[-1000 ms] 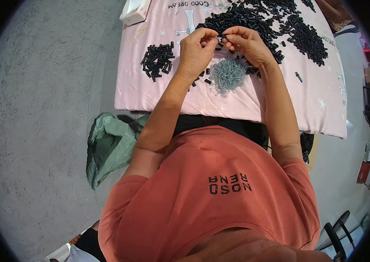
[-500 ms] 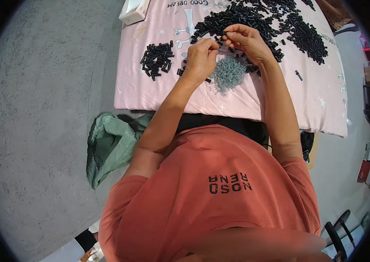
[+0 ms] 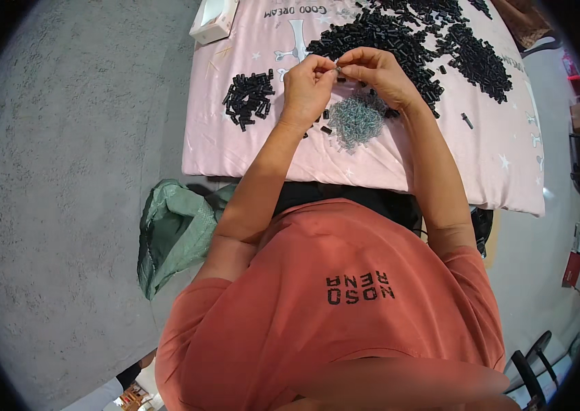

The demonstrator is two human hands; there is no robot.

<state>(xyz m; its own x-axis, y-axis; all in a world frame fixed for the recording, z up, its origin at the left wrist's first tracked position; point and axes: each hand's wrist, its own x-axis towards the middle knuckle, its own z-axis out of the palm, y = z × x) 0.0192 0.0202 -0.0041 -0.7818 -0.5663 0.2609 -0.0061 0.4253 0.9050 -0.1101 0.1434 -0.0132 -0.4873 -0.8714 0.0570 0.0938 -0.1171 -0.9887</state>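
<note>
My left hand (image 3: 307, 89) and my right hand (image 3: 380, 77) meet fingertip to fingertip above the pink cloth (image 3: 235, 147). Both are closed in a pinch around something tiny, too small and too covered by the fingers to name. Just below them lies a heap of small silvery metal pieces, apparently screws (image 3: 357, 122). Beyond my hands spreads a large pile of short black cylindrical pieces (image 3: 379, 34). A smaller group of similar black pieces (image 3: 249, 99) lies left of my left hand.
Another black pile (image 3: 478, 65) lies at the far right, with a single dark piece (image 3: 466, 120) nearer me. A white box (image 3: 213, 20) sits at the table's far left corner. A green woven sack (image 3: 173, 233) stands on the floor (image 3: 64, 171) by the table's near left edge.
My right hand has moved left and slightly nearer, away from the black pile. Its fingertips now meet those of my left hand, which has shifted slightly left.
</note>
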